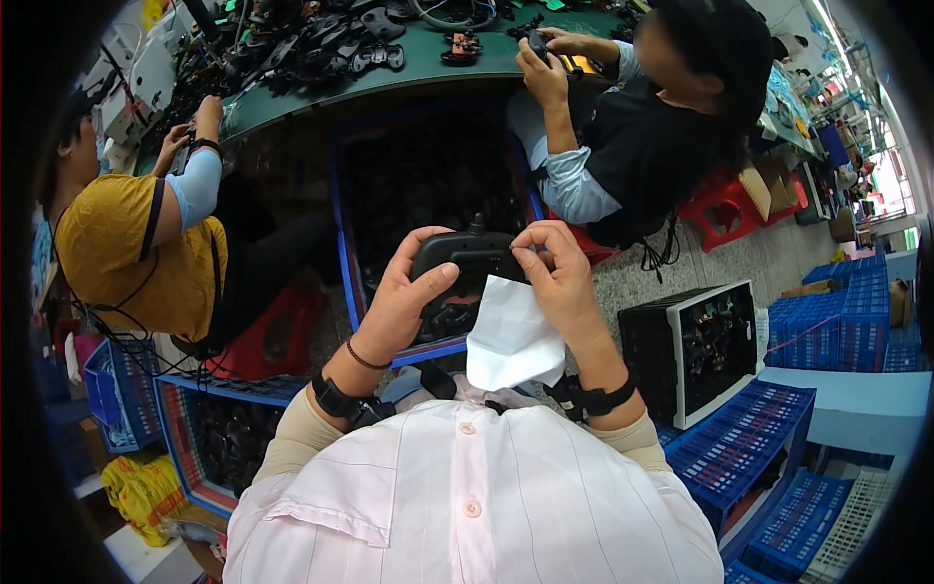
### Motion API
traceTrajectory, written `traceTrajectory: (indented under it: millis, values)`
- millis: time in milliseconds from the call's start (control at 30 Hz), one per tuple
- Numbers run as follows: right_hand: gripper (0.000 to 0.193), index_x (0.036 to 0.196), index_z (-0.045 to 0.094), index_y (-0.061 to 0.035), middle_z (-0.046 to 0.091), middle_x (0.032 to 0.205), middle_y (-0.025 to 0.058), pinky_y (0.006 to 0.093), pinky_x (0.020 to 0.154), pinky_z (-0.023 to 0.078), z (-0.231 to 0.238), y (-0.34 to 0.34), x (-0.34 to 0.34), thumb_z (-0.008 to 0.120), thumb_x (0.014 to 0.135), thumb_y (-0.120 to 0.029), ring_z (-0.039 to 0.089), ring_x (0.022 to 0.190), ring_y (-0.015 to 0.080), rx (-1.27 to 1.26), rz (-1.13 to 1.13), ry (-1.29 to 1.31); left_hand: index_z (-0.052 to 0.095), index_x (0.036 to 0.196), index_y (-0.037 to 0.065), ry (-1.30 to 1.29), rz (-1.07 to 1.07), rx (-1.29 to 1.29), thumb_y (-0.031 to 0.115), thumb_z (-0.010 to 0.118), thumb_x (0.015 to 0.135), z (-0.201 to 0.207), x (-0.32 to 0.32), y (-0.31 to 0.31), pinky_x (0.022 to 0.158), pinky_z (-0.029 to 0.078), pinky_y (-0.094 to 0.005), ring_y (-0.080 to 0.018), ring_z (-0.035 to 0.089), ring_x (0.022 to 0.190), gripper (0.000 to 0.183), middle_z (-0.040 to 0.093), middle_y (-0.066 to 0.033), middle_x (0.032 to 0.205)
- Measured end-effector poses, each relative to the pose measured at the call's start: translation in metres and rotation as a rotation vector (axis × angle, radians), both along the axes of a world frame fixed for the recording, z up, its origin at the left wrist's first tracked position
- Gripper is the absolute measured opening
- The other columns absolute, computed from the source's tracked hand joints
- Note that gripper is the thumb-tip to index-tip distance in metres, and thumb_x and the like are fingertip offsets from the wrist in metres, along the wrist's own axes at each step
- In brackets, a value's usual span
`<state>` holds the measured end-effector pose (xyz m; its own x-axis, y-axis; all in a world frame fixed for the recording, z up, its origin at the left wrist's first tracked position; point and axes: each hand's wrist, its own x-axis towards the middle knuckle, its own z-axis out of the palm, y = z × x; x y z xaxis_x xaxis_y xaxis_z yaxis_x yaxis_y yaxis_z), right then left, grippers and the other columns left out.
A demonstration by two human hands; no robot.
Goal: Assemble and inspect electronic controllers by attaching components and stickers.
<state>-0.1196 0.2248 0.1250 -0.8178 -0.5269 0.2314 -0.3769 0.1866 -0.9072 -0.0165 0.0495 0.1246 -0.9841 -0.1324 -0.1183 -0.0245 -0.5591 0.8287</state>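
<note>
My left hand (409,297) is closed round the left end of a black plastic housing (474,255), its thumb lying across the front. The housing is wide and rounded, with a small stub standing up from its top edge. At its right end are my right hand's (559,277) thumb and forefinger, pinched together against the edge. A white sheet (513,336) with a crease hangs from under my right hand, in front of my shirt. Whether the pinched fingertips also grip something small cannot be seen.
Beyond my hands stands a blue-rimmed crate (342,243) of dark parts. Co-workers sit left (146,243) and right (662,127) at a green bench (428,73) strewn with black parts. Another crate (671,350) and blue baskets (744,443) stand at right; a parts crate (175,428) at left.
</note>
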Motion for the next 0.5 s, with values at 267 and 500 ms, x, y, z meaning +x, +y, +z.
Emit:
traceTrajectory:
  millis: [267,500]
  values:
    - [0.01,0.088,0.064,-0.0033,0.054,0.086,0.0026,0.0193,0.051,0.037,0.005,-0.008,0.014,0.066,0.079,0.001,0.046,0.057,0.0059,-0.073,-0.127,0.2,0.043,0.121,0.006,0.013,0.06,-0.098,0.016,0.066,0.083,0.001,0.006,0.003,0.076,0.053,-0.0267,-0.0109,0.056,0.09,0.046,0.053,-0.0043,0.104]
    - [0.011,0.089,0.066,-0.004,0.055,0.086,0.0001,0.0179,0.051,0.037,0.007,-0.007,0.016,0.066,0.08,0.002,0.046,0.06,0.0032,-0.169,-0.156,0.102,0.043,0.122,0.006,0.046,0.065,-0.113,0.016,0.065,0.083,0.007,0.007,0.005,0.076,0.05,-0.0244,-0.0088,0.054,0.089,0.046,0.054,-0.0029,0.102]
